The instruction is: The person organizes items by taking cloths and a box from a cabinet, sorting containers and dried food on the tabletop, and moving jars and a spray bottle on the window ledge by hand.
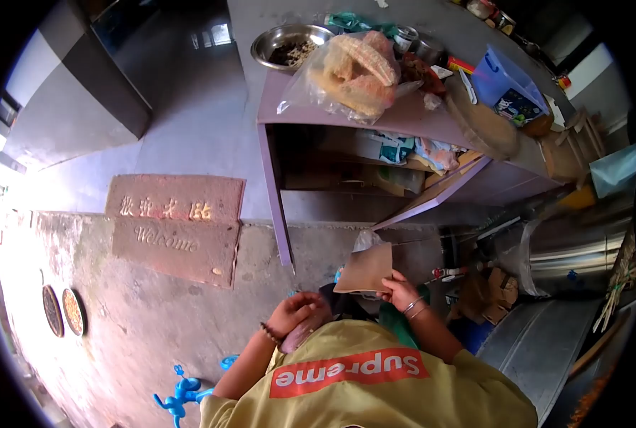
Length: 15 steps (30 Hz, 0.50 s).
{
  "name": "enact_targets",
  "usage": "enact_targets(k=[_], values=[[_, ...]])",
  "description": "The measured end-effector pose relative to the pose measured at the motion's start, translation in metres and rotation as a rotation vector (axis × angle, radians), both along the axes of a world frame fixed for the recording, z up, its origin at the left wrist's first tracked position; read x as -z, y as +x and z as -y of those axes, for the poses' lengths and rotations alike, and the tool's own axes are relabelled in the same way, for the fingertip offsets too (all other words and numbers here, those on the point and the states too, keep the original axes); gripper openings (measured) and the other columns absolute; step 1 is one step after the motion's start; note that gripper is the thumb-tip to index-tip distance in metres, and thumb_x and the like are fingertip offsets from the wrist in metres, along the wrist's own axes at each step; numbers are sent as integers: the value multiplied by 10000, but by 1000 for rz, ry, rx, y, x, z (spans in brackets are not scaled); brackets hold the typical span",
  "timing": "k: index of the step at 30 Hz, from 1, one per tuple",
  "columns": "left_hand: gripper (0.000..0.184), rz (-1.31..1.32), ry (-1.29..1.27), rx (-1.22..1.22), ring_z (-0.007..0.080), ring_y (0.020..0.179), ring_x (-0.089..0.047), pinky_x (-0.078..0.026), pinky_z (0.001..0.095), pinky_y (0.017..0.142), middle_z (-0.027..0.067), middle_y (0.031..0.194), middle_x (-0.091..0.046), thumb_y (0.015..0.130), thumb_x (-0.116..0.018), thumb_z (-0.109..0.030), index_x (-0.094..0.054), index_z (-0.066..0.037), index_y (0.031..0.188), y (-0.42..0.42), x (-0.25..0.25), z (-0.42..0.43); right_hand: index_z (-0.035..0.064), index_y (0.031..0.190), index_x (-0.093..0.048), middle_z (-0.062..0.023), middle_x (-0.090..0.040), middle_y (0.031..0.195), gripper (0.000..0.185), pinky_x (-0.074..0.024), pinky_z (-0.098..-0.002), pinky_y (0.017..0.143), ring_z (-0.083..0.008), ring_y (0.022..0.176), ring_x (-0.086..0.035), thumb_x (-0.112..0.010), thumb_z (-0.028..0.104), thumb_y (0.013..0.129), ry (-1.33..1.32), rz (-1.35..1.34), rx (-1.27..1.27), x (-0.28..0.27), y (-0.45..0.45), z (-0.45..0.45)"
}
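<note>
My right hand point(401, 291) is closed on the lower right corner of a flat brown piece of cardboard point(365, 269), thumb on the near side. A clear plastic bag point(367, 240) shows just beyond its top edge; whether it touches the cardboard I cannot tell. Resting near my knee, my left hand point(298, 314) has loosely bent fingers with nothing visible in them. Beneath that hand is a pinkish-purple surface point(308, 332), partly covered, that may be my clothed leg. A beaded bracelet circles my left wrist, and bangles circle the right.
Ahead stands a purple cabinet point(269, 189) with an open door point(439, 196). On it are a steel bowl point(264, 48), a plastic bag of corn cobs point(361, 71) and a blue bin point(507, 82). A welcome mat point(175, 250) lies left; a metal drum point(578, 246) stands right.
</note>
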State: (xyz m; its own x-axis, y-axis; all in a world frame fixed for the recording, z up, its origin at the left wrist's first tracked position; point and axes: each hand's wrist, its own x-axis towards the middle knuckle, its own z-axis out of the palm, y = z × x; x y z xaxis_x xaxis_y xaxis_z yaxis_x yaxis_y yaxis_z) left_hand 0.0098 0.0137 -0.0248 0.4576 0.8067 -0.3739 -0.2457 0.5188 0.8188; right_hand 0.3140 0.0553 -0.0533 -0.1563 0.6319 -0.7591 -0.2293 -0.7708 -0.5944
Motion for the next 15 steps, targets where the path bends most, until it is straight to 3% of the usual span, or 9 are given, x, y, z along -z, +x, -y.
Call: enact_targets(k=[4, 9, 12, 15], values=[[362, -42, -18, 83, 125, 1012, -447, -355, 268, 881, 69, 1068, -515, 822, -516, -147, -441, -7, 1147, -8, -5, 5, 128, 1190, -372, -19, -567, 871, 390, -427, -209, 517, -126, 623, -578, -485, 143, 817, 210, 116, -102, -27, -18, -36], [620, -45, 15, 208, 162, 1130, -372, -287, 282, 956, 100, 1216, -408, 767, -613, -304, -340, -13, 1241, -9, -3, 10, 115, 1182, -378, -17, -561, 884, 375, -422, -181, 473, -111, 591, -583, -483, 144, 823, 349, 153, -124, -38, -15, -73], [576, -128, 35, 225, 150, 1120, -388, -308, 285, 957, 95, 1224, -402, 779, -604, -183, -318, 4, 1243, -7, 0, 11, 76, 1155, -400, -26, -557, 830, 359, -430, -198, 432, -109, 543, -563, -482, 111, 808, 363, 169, -102, -44, -16, -82], [583, -72, -42, 135, 156, 1085, -424, -332, 277, 927, 102, 1161, -461, 732, -637, -178, -366, -3, 1218, 1, 4, 8, 50, 1144, -406, -33, -555, 826, 349, -435, -199, 441, -96, 527, -543, -479, 105, 807, 441, 191, -155, -57, -11, -89]])
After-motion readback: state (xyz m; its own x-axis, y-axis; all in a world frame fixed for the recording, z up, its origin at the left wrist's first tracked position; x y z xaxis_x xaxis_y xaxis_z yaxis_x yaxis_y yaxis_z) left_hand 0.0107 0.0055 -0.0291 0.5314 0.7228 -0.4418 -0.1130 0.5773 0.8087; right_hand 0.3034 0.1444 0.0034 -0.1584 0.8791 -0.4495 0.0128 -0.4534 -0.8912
